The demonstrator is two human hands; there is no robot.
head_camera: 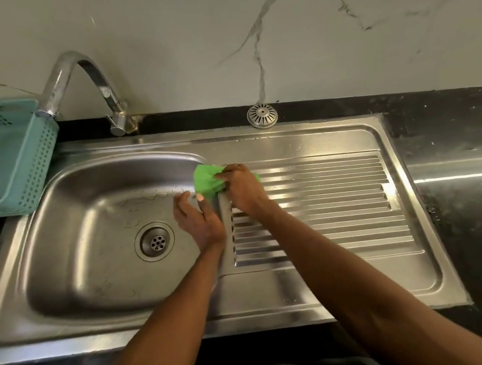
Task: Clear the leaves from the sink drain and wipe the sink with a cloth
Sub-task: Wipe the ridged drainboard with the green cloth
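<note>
A steel sink [66,236] fills the left half of the view, and no leaves show in its round drain [155,242]. A green cloth [207,180] lies on the ridge between the basin and the ribbed drainboard [328,201]. My right hand [242,186] grips the cloth from above, its fingers curled into the fabric. Just to the left, my left hand [198,217] hovers over the basin's right wall with fingers relaxed and spread, thumb tip near the cloth's lower edge.
A curved chrome tap [79,81] arches over the basin's back left. A teal perforated basket [0,158] stands at the far left. A round metal strainer cover [262,115] sits on the black counter [467,213] behind the drainboard.
</note>
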